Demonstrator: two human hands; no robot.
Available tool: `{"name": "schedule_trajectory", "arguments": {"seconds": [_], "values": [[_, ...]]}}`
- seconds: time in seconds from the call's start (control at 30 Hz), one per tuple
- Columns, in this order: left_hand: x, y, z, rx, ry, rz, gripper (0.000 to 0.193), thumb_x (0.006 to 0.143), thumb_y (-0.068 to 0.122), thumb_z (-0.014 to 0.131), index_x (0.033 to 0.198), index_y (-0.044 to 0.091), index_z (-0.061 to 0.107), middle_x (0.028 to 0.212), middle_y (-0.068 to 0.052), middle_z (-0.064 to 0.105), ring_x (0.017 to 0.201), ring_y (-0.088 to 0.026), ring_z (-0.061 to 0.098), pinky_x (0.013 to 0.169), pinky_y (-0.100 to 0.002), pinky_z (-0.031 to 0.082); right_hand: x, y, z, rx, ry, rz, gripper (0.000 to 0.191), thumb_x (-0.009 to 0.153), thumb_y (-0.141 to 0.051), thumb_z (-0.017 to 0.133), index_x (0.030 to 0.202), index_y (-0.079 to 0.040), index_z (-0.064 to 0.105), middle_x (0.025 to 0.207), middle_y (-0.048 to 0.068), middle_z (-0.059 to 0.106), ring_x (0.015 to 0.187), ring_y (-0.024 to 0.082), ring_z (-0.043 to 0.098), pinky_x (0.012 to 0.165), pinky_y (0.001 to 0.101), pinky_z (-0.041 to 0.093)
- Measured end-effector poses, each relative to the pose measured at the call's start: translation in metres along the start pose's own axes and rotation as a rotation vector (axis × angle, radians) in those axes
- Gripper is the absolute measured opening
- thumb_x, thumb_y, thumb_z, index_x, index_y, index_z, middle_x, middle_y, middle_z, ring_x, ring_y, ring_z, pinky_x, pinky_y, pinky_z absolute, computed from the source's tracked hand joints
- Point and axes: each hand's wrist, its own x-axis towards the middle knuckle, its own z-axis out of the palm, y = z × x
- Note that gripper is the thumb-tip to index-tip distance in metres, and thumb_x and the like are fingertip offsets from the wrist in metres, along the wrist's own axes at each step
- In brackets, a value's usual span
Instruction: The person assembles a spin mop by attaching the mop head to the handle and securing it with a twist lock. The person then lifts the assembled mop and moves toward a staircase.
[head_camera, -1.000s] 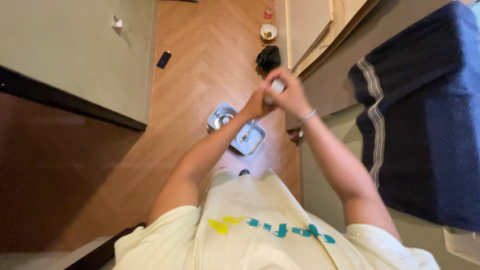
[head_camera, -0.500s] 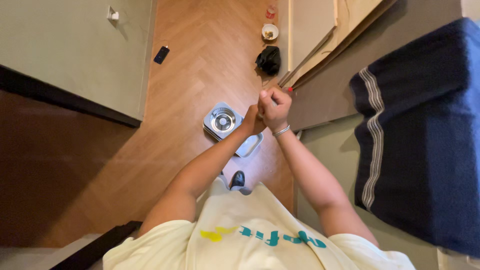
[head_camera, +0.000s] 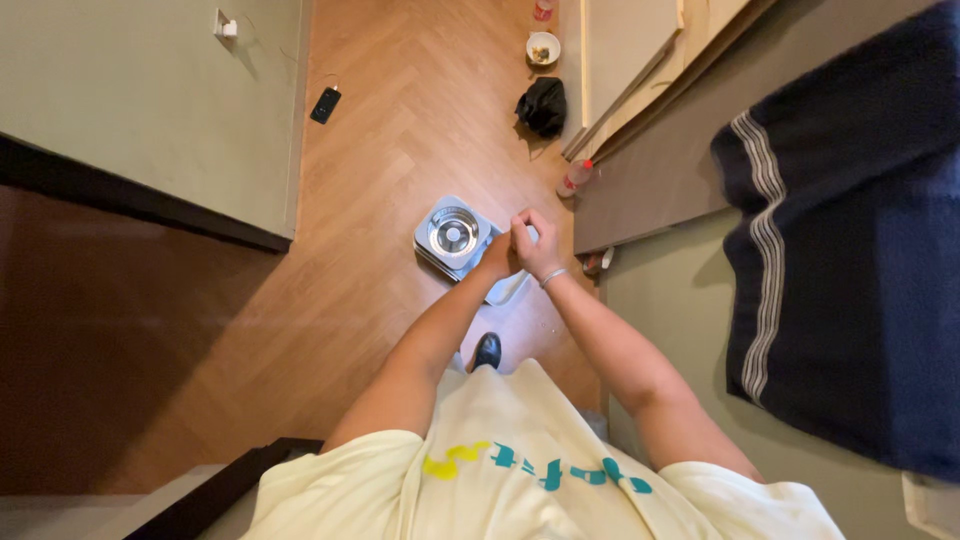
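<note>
My left hand (head_camera: 497, 258) and my right hand (head_camera: 535, 243) are pressed together in front of my chest, high above the wooden floor. The right hand's fingers are curled closed, and a thin bracelet (head_camera: 553, 277) sits on its wrist. The left hand is partly hidden behind the right, and I cannot tell whether anything is held between them. Straight below on the floor lies a square metal tray with a round bowl (head_camera: 452, 234) in it. A pale second tray (head_camera: 507, 291) shows under my wrists.
My black shoe (head_camera: 487, 350) stands on the herringbone floor. Farther off lie a black bag (head_camera: 543, 105), a small bowl (head_camera: 543, 47), a plastic bottle (head_camera: 575, 178) and a phone on a cable (head_camera: 325, 104). Boards (head_camera: 630, 60) lean at the right, beside a dark blue striped blanket (head_camera: 850, 250).
My joined hands have come down and closer to my body. The view has tipped, so more of the floor beyond the trays shows.
</note>
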Motion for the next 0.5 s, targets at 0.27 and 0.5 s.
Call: {"name": "schedule_trajectory", "arguments": {"seconds": [0.27, 0.5], "values": [[0.016, 0.074, -0.061, -0.625, 0.137, 0.597, 0.056, 0.077, 0.01, 0.08, 0.123, 0.004, 0.049, 0.109, -0.005, 0.059, 0.1, -0.016, 0.058, 0.083, -0.032, 0.054, 0.079, -0.121, -0.069, -0.042, -0.621, 0.285, 0.023, 0.097, -0.03, 0.07, 0.092, -0.008, 0.068, 0.073, -0.002, 0.063, 0.063, 0.005, 0.06, 0.053, 0.0251, 0.052], [0.02, 0.124, -0.097, -0.589, -0.039, 0.528, 0.027, 0.083, 0.002, 0.078, 0.106, 0.003, 0.063, 0.092, -0.006, 0.07, 0.086, -0.019, 0.069, 0.072, -0.034, 0.058, 0.099, -0.184, -0.084, 0.502, -0.402, -0.03, 0.032, 0.111, -0.023, 0.066, 0.088, -0.003, 0.057, 0.071, 0.004, 0.06, 0.065, 0.011, 0.057, 0.059, 0.0271, 0.046]]}}
